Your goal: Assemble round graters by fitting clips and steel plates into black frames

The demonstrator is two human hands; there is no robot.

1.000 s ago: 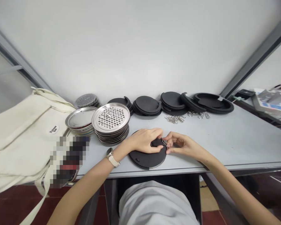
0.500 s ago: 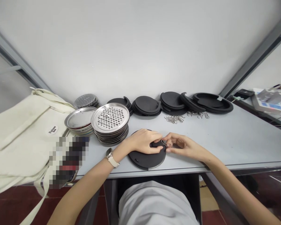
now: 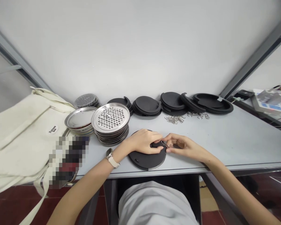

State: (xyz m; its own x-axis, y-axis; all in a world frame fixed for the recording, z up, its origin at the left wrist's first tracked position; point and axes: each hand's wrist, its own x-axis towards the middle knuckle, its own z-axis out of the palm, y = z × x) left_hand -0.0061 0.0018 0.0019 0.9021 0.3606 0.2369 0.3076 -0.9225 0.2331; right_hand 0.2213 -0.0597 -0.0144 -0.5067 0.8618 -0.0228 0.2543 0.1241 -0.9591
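A black round cover [image 3: 144, 161] lies on the table in front of me, with a strip of metal rim along its near right edge. My left hand [image 3: 146, 141] rests over it and grips it near its right side, thumb and fingers bent around a dark notch. At that edge, my right hand [image 3: 181, 145] pinches a small metal wire hook [image 3: 164, 143] with a ring end between thumb and fingers. The hook's tip touches the cover beside my left fingertips; whether it passes through a hole I cannot tell.
A stack of round metal grater plates [image 3: 111, 118] stands left of my hands, beside plain metal discs [image 3: 81, 118]. Behind are several black covers [image 3: 146, 104] and loose wire hooks [image 3: 174, 119]. A cream bag [image 3: 25, 134] lies left; a wall closes the back.
Almost nothing differs. Both hands keep their places on the cover and the hook, and the view has shifted only very slightly.
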